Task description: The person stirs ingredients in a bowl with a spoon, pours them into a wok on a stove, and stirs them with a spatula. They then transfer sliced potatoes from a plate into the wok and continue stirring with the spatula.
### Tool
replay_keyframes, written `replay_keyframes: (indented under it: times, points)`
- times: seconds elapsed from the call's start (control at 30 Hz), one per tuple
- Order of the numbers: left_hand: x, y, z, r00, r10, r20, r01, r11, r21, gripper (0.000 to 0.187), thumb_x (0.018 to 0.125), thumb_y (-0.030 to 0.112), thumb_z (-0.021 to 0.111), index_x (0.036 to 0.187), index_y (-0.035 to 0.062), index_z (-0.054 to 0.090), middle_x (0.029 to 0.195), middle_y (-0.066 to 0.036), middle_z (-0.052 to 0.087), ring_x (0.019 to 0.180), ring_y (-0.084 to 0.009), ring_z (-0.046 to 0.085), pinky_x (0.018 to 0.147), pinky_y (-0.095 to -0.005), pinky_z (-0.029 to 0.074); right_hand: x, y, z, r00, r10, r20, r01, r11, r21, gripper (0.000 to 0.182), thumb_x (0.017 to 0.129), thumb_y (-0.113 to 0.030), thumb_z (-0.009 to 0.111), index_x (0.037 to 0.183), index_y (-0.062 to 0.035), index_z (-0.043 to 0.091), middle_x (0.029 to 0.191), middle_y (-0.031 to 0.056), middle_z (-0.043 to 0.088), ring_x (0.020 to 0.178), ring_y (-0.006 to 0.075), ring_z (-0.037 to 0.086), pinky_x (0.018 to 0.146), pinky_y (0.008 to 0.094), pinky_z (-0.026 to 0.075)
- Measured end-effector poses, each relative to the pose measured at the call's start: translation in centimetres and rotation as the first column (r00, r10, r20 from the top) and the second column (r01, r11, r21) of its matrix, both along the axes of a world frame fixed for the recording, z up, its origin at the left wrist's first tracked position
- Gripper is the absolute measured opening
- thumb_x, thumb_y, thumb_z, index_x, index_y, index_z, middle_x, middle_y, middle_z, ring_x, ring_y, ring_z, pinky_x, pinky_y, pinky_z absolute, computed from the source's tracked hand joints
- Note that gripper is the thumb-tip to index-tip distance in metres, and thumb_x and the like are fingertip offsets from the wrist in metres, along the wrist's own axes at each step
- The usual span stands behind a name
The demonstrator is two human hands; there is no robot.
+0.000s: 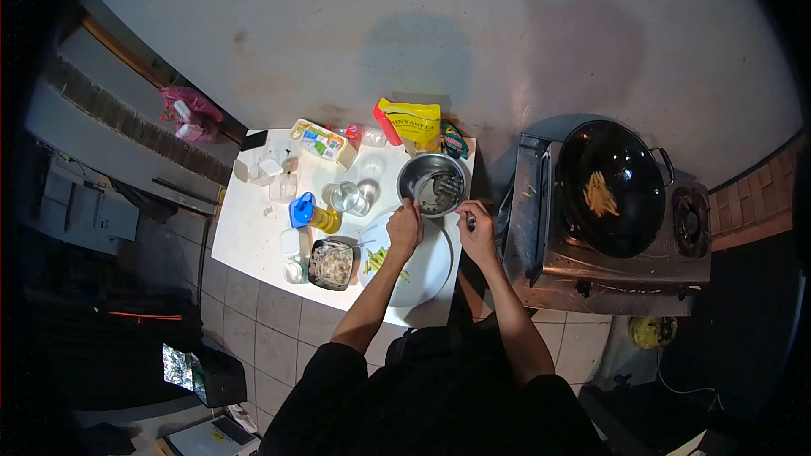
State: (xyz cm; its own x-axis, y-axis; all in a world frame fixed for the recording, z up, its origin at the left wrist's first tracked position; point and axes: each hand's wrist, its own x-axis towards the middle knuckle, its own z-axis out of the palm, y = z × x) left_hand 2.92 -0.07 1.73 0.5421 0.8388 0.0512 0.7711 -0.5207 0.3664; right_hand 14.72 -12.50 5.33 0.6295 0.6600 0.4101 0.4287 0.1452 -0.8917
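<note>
My left hand [405, 228] is closed at the near left rim of a metal bowl [409, 171], its fingertips on the rim. Inside the bowl lie grey, dark-edged pieces [445, 187]. My right hand [478, 235] sits just right of the bowl, fingers curled around something small and dark that I cannot make out. Below both hands is a large white plate [429, 266]. Pale green strips [376, 261] rest on its left part, partly covered by my left forearm. A black bowl [330, 264] with a whitish, floury mix stands left of the plate.
To the right, a black wok [621, 219] with pale yellow strips sits on a gas stove [549, 266]. The white table [245, 241] also bears a yellow bottle [326, 219], clear glasses [345, 197], a plastic tub [323, 143] and a yellow pouch [413, 121].
</note>
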Motion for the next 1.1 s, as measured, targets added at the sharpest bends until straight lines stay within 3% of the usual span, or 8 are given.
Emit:
replay_keyframes:
  times: [0.23, 0.33, 0.53, 0.73, 0.97, 1.1]
  points:
    - [0.1, 1.4, -0.7, 0.992, 0.016, 0.127, 0.001, 0.991, -0.130, 0.026, 0.096, 0.028, 0.037, 0.092, 0.0030, 0.043, 0.079, -0.026, 0.061, 0.074, -0.0444, 0.060, 0.065, -0.0526, 0.047, 0.2, -0.1, 0.0, 1.000, 0.006, -0.030, -0.006, 1.000, 0.001, 0.011, 0.078, 0.011, 0.053, 0.084, 0.0026, 0.055, 0.085, 0.0119, 0.058, 0.076, 0.0219, 0.059, 0.068, 0.0291, 0.046]
    - [-0.1, 1.5, -0.5, 0.999, -0.016, 0.050, 0.027, 0.974, -0.227, 0.021, 0.095, 0.025, 0.041, 0.097, 0.0042, 0.043, 0.079, -0.026, 0.061, 0.077, -0.0456, 0.059, 0.067, -0.0541, 0.045, 0.2, -0.3, 0.1, 1.000, 0.006, -0.026, -0.006, 1.000, -0.010, 0.011, 0.077, 0.012, 0.054, 0.083, 0.0025, 0.056, 0.085, 0.0114, 0.058, 0.078, 0.0221, 0.059, 0.070, 0.0293, 0.046]
    - [-0.6, 2.8, -1.8, 0.991, -0.119, 0.052, 0.129, 0.960, -0.249, 0.017, 0.092, 0.020, 0.046, 0.102, 0.0063, 0.044, 0.080, -0.026, 0.061, 0.077, -0.0456, 0.059, 0.068, -0.0544, 0.045, 0.3, -0.3, -0.1, 0.999, 0.024, -0.032, -0.024, 1.000, 0.015, 0.012, 0.077, 0.012, 0.053, 0.084, 0.0026, 0.056, 0.085, 0.0110, 0.058, 0.079, 0.0221, 0.058, 0.071, 0.0282, 0.045]
    - [-0.5, 3.5, -2.6, 0.962, -0.145, 0.231, 0.189, 0.965, -0.181, 0.017, 0.092, 0.022, 0.046, 0.100, 0.0077, 0.051, 0.078, -0.023, 0.062, 0.075, -0.0432, 0.059, 0.066, -0.0520, 0.045, 0.4, -0.4, -0.3, 0.999, 0.025, -0.043, -0.024, 0.999, 0.028, 0.012, 0.078, 0.012, 0.053, 0.084, 0.0022, 0.056, 0.086, 0.0110, 0.058, 0.078, 0.0219, 0.058, 0.070, 0.0274, 0.045]
    - [0.1, 2.8, -1.2, 0.962, -0.159, 0.221, 0.180, 0.980, -0.083, 0.025, 0.093, 0.027, 0.047, 0.087, 0.0072, 0.060, 0.070, -0.020, 0.062, 0.070, -0.0409, 0.060, 0.063, -0.0494, 0.046, 0.4, -0.4, -0.3, 0.999, 0.035, -0.015, -0.034, 0.999, 0.030, 0.011, 0.078, 0.011, 0.053, 0.083, 0.0020, 0.055, 0.086, 0.0114, 0.058, 0.077, 0.0213, 0.058, 0.067, 0.0281, 0.045]
    - [0.4, 2.6, -0.9, 0.983, -0.168, 0.075, 0.170, 0.985, -0.027, 0.027, 0.094, 0.030, 0.046, 0.087, 0.0078, 0.061, 0.070, -0.020, 0.062, 0.067, -0.0397, 0.061, 0.060, -0.0496, 0.047, 0.2, -0.3, -0.4, 0.999, 0.030, -0.023, -0.029, 0.999, 0.043, 0.012, 0.078, 0.012, 0.051, 0.084, 0.0017, 0.054, 0.086, 0.0110, 0.057, 0.074, 0.0202, 0.057, 0.066, 0.0276, 0.045]
